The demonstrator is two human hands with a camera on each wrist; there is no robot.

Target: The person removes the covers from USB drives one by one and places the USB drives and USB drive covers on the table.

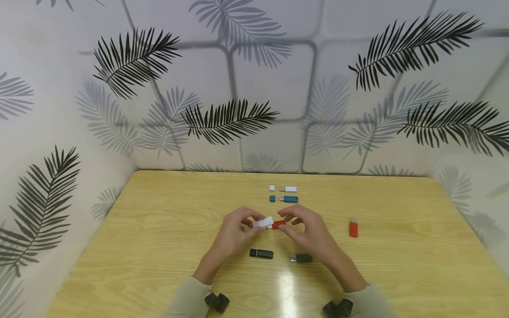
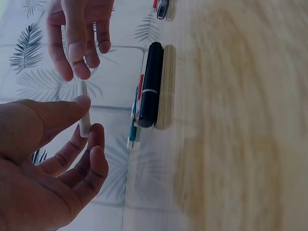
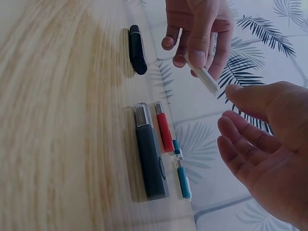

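Note:
My left hand [image 1: 235,230] pinches a slim white USB stick [image 1: 263,222] between thumb and fingers, above the table; no plug shows on it. Facing it from the right is my right hand [image 1: 312,227], its thumb and fingers apart with nothing between them in the right wrist view [image 3: 269,144]. The white stick's end is close to those fingertips, with a small gap. On the table between the hands lies a red USB stick [image 3: 164,131], its metal plug bare. Nearer to me are a black capped USB stick [image 1: 261,253] and a dark grey one [image 1: 301,258] with its plug showing.
Further back lie a white USB stick [image 1: 290,189] and a blue one [image 1: 290,199], with a white cap [image 1: 272,188] and a blue cap [image 1: 272,198] to their left. Another red USB stick [image 1: 353,229] lies at the right. The wooden table [image 1: 167,212] meets a leaf-patterned backdrop.

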